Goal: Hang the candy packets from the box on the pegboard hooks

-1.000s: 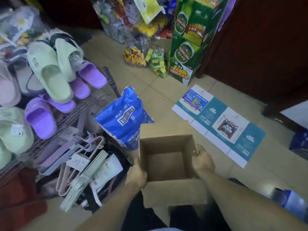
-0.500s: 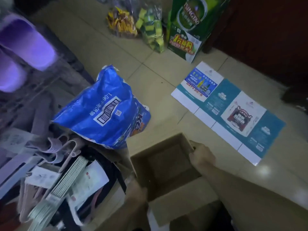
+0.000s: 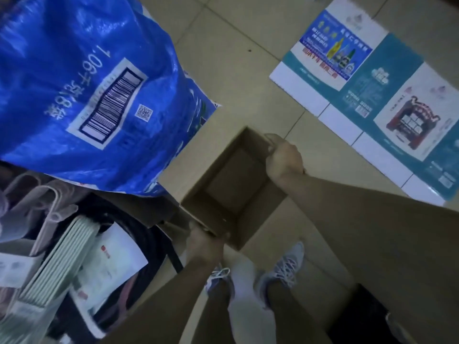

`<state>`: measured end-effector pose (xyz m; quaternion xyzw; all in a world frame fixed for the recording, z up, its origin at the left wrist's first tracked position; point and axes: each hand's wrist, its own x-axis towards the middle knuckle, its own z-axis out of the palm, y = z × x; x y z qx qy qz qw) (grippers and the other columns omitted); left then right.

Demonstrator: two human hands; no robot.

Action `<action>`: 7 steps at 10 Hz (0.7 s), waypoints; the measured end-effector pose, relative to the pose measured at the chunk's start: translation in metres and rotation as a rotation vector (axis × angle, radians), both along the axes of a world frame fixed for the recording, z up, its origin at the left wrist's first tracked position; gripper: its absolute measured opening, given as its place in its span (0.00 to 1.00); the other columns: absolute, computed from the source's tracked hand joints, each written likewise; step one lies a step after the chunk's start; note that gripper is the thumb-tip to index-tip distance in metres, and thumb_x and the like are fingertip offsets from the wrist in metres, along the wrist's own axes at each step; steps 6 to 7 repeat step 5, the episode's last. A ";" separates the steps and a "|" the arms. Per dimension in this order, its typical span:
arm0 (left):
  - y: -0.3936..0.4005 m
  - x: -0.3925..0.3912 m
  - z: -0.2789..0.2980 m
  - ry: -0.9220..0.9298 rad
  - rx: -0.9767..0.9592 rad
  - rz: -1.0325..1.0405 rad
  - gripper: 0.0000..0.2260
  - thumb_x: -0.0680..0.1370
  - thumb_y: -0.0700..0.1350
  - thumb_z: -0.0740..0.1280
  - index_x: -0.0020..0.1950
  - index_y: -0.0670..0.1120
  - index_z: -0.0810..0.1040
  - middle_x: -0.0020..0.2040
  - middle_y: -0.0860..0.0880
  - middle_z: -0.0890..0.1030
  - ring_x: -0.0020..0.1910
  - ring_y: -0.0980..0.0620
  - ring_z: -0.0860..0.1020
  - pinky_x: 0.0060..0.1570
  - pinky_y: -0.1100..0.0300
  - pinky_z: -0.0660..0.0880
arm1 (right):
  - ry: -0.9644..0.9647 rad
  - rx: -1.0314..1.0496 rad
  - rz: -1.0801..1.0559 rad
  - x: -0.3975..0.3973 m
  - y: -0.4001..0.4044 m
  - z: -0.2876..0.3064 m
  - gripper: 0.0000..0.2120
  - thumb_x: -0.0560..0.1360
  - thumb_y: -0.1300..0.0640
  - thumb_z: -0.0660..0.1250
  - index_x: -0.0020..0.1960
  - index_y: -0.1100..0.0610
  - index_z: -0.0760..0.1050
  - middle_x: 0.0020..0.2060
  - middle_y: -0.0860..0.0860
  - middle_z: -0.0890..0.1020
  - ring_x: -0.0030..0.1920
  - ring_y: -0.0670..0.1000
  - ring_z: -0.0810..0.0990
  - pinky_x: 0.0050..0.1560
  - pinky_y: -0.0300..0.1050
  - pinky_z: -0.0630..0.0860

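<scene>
L hand (image 3: 205, 240) & R hand (image 3: 283, 157) hold cardboard box (image 3: 231, 184) rims, blue bag (image 3: 87, 90) beside

Both arms are stretched forward and down. The left hand (image 3: 205, 240) grips the near corner of the box (image 3: 231, 184), fingers curled over its rim. The right hand (image 3: 284, 158) grips the far right edge, fingers folded over it.

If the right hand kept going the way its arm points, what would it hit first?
Probably the blue bag. The right hand grips the box rim, pointing up-left across the opening; depth is unclear, so it might pass over bare floor.
</scene>
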<state>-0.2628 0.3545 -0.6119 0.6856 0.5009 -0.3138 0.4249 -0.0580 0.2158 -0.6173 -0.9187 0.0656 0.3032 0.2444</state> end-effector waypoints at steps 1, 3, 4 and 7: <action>-0.004 -0.001 0.000 0.012 0.019 0.039 0.24 0.76 0.47 0.79 0.63 0.44 0.69 0.56 0.47 0.81 0.57 0.45 0.80 0.49 0.60 0.71 | -0.067 0.056 -0.044 0.004 0.003 -0.005 0.23 0.81 0.65 0.59 0.70 0.49 0.79 0.57 0.59 0.85 0.60 0.63 0.81 0.59 0.49 0.78; -0.006 0.001 -0.012 -0.039 -0.008 0.056 0.33 0.77 0.56 0.77 0.74 0.44 0.67 0.65 0.45 0.83 0.61 0.41 0.84 0.58 0.52 0.79 | -0.115 0.156 0.036 0.020 0.008 -0.012 0.25 0.81 0.67 0.57 0.75 0.52 0.75 0.64 0.58 0.83 0.66 0.60 0.79 0.67 0.51 0.76; -0.004 0.004 -0.010 -0.071 -0.041 0.099 0.33 0.76 0.60 0.76 0.73 0.47 0.67 0.59 0.47 0.85 0.55 0.44 0.86 0.60 0.42 0.82 | -0.173 0.131 0.072 0.028 0.010 -0.010 0.24 0.83 0.61 0.62 0.78 0.50 0.71 0.71 0.55 0.79 0.72 0.58 0.74 0.72 0.50 0.72; -0.002 -0.004 -0.009 -0.087 -0.077 0.197 0.29 0.74 0.61 0.78 0.66 0.49 0.70 0.48 0.49 0.85 0.45 0.45 0.88 0.56 0.41 0.84 | -0.214 0.177 0.039 0.023 0.003 -0.003 0.23 0.84 0.58 0.63 0.78 0.50 0.71 0.74 0.54 0.77 0.76 0.57 0.70 0.77 0.47 0.67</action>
